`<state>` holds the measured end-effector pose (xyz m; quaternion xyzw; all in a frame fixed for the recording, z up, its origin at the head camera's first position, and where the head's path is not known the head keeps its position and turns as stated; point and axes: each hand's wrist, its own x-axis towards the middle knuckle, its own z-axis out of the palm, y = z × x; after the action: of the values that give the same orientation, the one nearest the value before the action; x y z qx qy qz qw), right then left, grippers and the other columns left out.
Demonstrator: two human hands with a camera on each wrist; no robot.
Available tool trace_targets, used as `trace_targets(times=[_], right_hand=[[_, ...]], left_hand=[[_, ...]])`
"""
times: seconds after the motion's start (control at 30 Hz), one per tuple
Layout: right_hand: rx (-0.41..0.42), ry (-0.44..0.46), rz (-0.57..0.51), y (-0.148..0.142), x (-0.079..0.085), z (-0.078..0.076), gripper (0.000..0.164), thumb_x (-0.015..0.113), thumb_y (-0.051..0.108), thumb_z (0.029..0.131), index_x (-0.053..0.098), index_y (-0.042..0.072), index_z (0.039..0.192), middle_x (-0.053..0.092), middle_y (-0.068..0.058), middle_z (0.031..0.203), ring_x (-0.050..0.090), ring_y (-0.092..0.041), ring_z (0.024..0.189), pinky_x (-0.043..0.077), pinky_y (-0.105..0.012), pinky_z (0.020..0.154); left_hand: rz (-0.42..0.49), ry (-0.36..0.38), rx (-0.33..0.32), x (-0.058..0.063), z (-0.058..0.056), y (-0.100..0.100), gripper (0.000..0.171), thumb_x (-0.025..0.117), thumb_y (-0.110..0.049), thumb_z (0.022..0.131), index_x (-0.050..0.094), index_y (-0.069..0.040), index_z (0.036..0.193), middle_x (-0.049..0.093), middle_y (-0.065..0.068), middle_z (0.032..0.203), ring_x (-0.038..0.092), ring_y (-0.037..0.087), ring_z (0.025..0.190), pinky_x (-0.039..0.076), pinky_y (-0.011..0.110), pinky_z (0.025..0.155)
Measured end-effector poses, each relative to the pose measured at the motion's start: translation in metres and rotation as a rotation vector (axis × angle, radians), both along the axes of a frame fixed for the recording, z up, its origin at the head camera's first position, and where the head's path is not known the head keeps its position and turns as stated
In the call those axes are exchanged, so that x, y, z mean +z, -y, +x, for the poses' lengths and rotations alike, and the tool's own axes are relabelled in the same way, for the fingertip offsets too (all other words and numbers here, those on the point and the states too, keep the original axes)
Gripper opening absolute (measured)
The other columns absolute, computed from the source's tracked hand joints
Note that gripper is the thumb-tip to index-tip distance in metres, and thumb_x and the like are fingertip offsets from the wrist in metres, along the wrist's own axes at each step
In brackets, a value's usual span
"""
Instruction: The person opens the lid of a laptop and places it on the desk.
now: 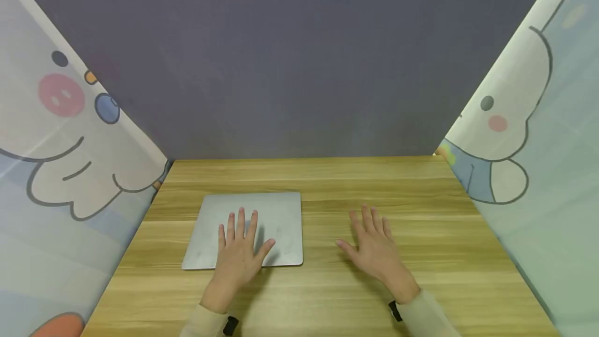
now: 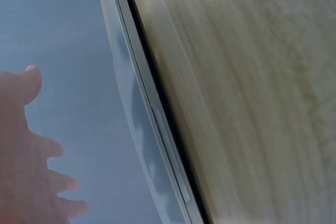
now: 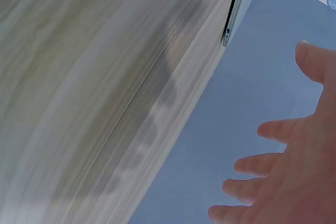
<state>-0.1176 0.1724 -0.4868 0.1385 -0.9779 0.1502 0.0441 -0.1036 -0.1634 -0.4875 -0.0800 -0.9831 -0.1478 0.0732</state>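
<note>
A closed silver laptop (image 1: 283,217) lies flat on the left half of the wooden table. Over its front part my left hand (image 1: 238,255) is held with fingers straight and spread, its shadow falling on the lid. In the left wrist view the laptop's front edge (image 2: 152,106), with a shallow notch, runs past that hand (image 2: 26,166). To the right of the laptop, my right hand (image 1: 375,254) hovers over bare wood, fingers extended and thumb out. The right wrist view shows this hand (image 3: 294,171) holding nothing, with the laptop's side (image 3: 237,9) further off.
The wood-grain table (image 1: 327,295) meets a dark grey panel (image 1: 299,66) at its far edge. Cartoon-printed curtains hang on the left (image 1: 28,243) and right (image 1: 561,181). Dark bands (image 1: 231,325) sit at both wrists by the light sleeves.
</note>
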Motion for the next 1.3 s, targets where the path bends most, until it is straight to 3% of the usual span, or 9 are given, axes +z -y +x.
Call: trace_targets(times=[0.27,0.47,0.77,0.97,1.1,1.3], right_hand=[[0.009,0.000,-0.034,0.011,-0.002,-0.001,0.083,0.055,0.059,0.099,0.037,0.004,0.157,0.025,-0.031,0.161,0.018,-0.048,0.150,0.018,-0.067,0.119],[0.023,0.047,-0.148,0.020,0.001,-0.004,0.081,0.058,0.054,0.099,0.036,-0.001,0.156,0.028,-0.033,0.158,0.027,-0.052,0.146,0.026,-0.066,0.116],[0.038,0.087,-0.245,0.033,0.003,-0.010,0.078,0.062,0.045,0.100,0.037,-0.006,0.153,0.038,-0.034,0.153,0.038,-0.052,0.139,0.036,-0.064,0.112],[0.039,0.148,-0.295,0.045,0.005,-0.015,0.074,0.064,0.042,0.100,0.042,-0.008,0.149,0.046,-0.032,0.147,0.044,-0.048,0.136,0.038,-0.060,0.112],[0.030,0.185,-0.322,0.056,0.008,-0.018,0.071,0.066,0.041,0.099,0.046,-0.009,0.146,0.048,-0.032,0.144,0.044,-0.048,0.136,0.036,-0.060,0.113],[0.038,0.175,-0.310,0.067,0.004,-0.023,0.068,0.066,0.041,0.098,0.050,-0.009,0.142,0.052,-0.031,0.141,0.048,-0.046,0.133,0.040,-0.058,0.111]], left_hand=[[0.028,-0.032,0.004,-0.001,0.001,0.009,0.079,0.049,-0.057,0.102,0.029,-0.006,0.160,0.021,0.029,0.163,0.015,0.051,0.150,0.013,0.070,0.117],[0.060,-0.039,0.015,0.000,-0.001,0.019,0.076,0.049,-0.051,0.104,0.031,-0.001,0.158,0.026,0.031,0.160,0.024,0.052,0.146,0.021,0.069,0.116],[0.127,-0.074,0.061,0.008,-0.004,0.039,0.070,0.053,-0.043,0.105,0.037,0.006,0.152,0.036,0.038,0.151,0.040,0.057,0.134,0.040,0.074,0.098],[0.138,-0.067,0.098,0.012,-0.008,0.054,0.065,0.055,-0.038,0.105,0.041,0.008,0.149,0.043,0.038,0.144,0.046,0.059,0.126,0.044,0.073,0.093],[0.164,-0.068,0.114,0.012,-0.009,0.064,0.061,0.055,-0.034,0.105,0.044,0.011,0.145,0.048,0.039,0.138,0.048,0.059,0.122,0.043,0.070,0.097],[0.213,-0.059,0.158,0.013,-0.014,0.078,0.057,0.057,-0.028,0.104,0.047,0.015,0.140,0.052,0.041,0.131,0.050,0.060,0.119,0.042,0.069,0.098]])
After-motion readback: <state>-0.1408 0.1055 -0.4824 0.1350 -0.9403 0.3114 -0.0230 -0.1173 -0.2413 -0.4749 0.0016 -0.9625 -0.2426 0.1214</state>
